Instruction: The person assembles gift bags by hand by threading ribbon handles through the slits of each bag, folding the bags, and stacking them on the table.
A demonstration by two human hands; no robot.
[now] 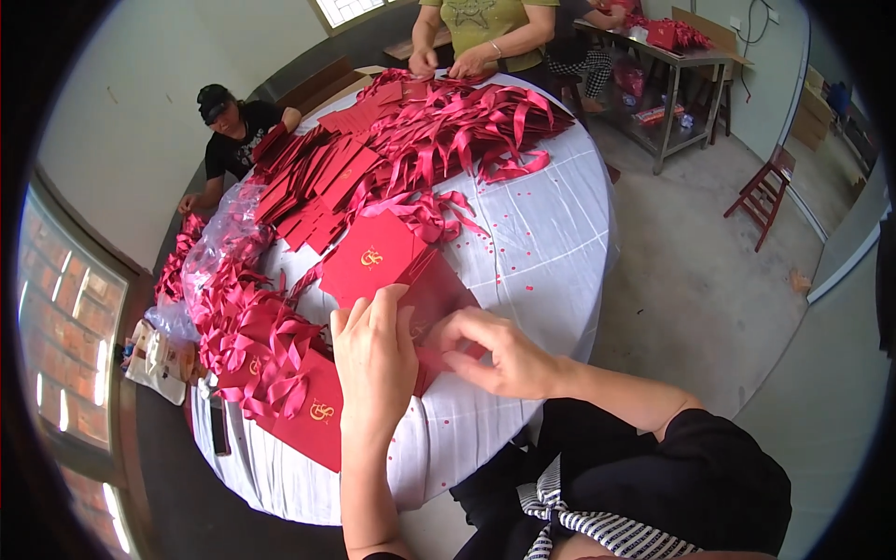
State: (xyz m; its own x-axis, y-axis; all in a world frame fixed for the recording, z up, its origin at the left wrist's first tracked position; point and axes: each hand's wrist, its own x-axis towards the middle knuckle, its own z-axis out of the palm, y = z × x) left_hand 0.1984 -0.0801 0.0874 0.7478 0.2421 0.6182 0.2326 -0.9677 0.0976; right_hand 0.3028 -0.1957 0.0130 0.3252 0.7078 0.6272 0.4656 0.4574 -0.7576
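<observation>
Right grip (499, 357) curled leftward

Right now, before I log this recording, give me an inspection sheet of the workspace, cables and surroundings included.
Surface: white-clothed table, cloth creased, red specks scattered on it.
Job's things: flat red pieces with gold emblems, by the hands; a large red pile beyond; pinkish-red ribbons at left.
Clutter: clear plastic beside the ribbons; dark flat object near the table's left edge.
Grips: left hand and right hand at the red pieces, right one blurred; how firmly either grips, cannot tell.
Cables: dark cable on the far-right wall.
Surroundings: person in green and person in black cap at the table; metal table and red stool at right.
</observation>
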